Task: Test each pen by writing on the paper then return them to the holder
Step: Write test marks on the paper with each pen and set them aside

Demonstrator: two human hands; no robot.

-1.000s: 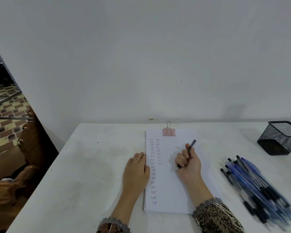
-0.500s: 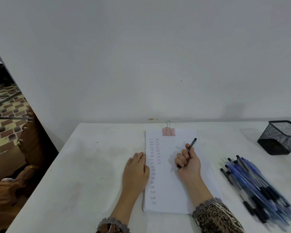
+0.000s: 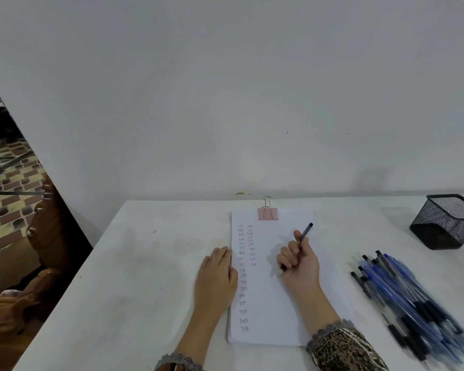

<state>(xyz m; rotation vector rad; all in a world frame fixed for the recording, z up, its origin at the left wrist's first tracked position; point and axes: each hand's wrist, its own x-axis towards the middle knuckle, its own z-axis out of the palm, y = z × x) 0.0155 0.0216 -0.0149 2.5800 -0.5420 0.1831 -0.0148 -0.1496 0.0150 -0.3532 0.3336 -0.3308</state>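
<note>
A white sheet of paper (image 3: 268, 303) lies in the middle of the white table, held at its top by a pink binder clip (image 3: 268, 213). Two columns of the word "Test" run down its left side. My right hand (image 3: 300, 266) grips a black pen (image 3: 304, 232) in a writing hold, its tip on the paper to the right of the second column. My left hand (image 3: 216, 277) lies flat at the paper's left edge, fingers straight. A pile of several blue and black pens (image 3: 407, 298) lies to the right. The black mesh holder (image 3: 447, 222) stands at the far right.
The white table (image 3: 145, 277) stands against a plain white wall. Beyond its left edge are a carved wooden chair (image 3: 46, 231) and a patterned tile floor. Leopard-print sleeves cover both wrists at the bottom of the view.
My right hand with the pen has stayed nearly in place, shifting only slightly on the paper. My left hand has not moved.
</note>
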